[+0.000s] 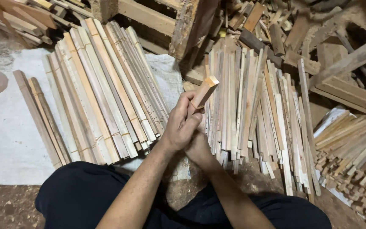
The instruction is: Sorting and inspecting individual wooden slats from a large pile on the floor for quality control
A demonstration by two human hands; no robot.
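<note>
Both hands meet over the lap. The left hand (182,125) has its grip wrapped round a short, pale, square-cut wooden stick (204,92), tilted up and away. The right hand (198,147) sits beneath, its grip hidden. Bundled pale wooden slats (102,89) lie on white sheeting (5,135); loose drilled wooden strips (255,106) lie right.

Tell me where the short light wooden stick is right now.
In the head view the short light wooden stick is at centre, held upright in both hands, between the bundled slats and the loose slats.
</note>
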